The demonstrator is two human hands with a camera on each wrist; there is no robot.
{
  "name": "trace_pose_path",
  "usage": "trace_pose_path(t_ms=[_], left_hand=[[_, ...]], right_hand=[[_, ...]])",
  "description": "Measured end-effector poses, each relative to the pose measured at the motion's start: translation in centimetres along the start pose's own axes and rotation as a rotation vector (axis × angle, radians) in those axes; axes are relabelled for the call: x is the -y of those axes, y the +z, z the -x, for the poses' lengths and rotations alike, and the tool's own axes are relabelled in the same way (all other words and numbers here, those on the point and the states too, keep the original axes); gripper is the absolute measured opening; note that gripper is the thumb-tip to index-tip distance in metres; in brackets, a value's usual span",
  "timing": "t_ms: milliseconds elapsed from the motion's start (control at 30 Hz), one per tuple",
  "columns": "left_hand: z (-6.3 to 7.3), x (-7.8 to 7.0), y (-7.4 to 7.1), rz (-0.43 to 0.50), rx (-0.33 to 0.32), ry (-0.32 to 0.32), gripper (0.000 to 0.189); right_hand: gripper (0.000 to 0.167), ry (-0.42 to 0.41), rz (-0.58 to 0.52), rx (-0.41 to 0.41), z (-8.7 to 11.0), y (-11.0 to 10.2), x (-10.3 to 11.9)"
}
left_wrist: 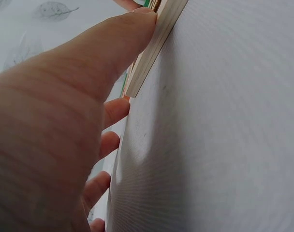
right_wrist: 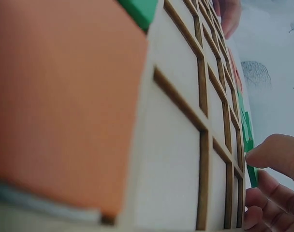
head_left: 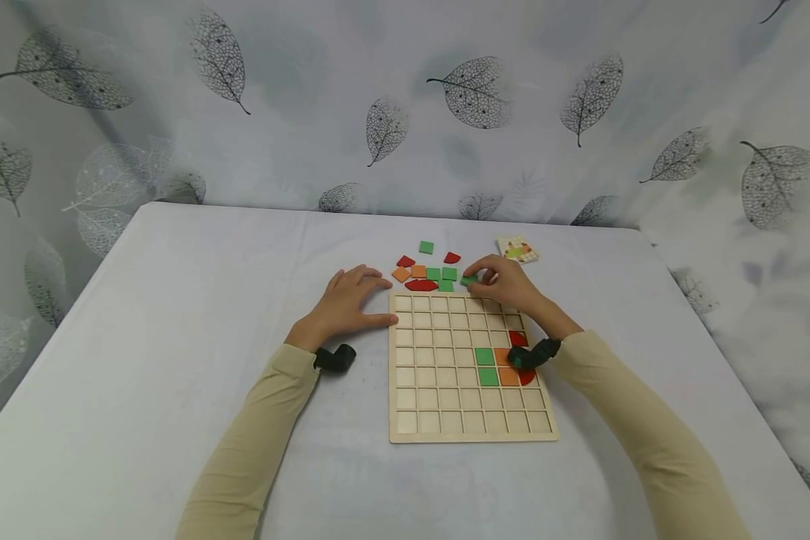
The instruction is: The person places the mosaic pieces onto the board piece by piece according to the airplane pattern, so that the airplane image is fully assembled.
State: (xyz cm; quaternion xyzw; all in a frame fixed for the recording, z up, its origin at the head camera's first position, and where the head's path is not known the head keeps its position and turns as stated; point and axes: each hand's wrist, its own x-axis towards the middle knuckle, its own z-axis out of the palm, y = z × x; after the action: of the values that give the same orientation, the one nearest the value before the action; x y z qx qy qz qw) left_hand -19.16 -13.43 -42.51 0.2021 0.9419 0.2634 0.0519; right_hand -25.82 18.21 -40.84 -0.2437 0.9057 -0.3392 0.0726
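Note:
A wooden grid board [head_left: 429, 400] lies flat on the table. Green square tiles [head_left: 487, 376], orange tiles [head_left: 509, 376] and red pieces [head_left: 517, 339] fill some cells toward its right side, partly covered by my right wrist. At the board's far edge, my right hand [head_left: 506, 283] pinches a green square tile [right_wrist: 252, 177] between thumb and fingers. My left hand [head_left: 346, 304] is spread beside the upper left corner, its thumb touching the board's side in the left wrist view. Its other fingers reach toward the loose pieces and hold nothing.
Beyond the board lie several loose pieces: green squares [head_left: 427, 247], orange tiles [head_left: 418, 271] and red pieces [head_left: 421, 285]. A patterned card [head_left: 517, 249] sits behind my right hand. White cloth covers the table [head_left: 175, 337], with a leaf-print curtain [head_left: 290, 112] behind.

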Motion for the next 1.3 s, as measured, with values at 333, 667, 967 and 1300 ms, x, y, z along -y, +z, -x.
trace_pose_path(t_ms=[333, 667, 967, 1300], left_hand=[[0.2, 0.0, 0.0, -0.005, -0.002, -0.007, 0.067], [0.2, -0.1, 0.0, -0.006, -0.004, -0.004, 0.067], [0.2, -0.4, -0.1, 0.002, -0.021, 0.015, 0.066], [0.2, -0.2, -0.1, 0.000, -0.016, 0.015, 0.065]], right_hand=[[0.021, -0.026, -0.013, -0.005, 1.0, -0.1, 0.2], [0.024, -0.098, -0.025, 0.036, 1.9, -0.2, 0.6], [0.023, -0.122, -0.045, 0.063, 3.1, -0.2, 0.9], [0.023, -0.177, -0.086, 0.089, 4.2, 0.0, 1.4]])
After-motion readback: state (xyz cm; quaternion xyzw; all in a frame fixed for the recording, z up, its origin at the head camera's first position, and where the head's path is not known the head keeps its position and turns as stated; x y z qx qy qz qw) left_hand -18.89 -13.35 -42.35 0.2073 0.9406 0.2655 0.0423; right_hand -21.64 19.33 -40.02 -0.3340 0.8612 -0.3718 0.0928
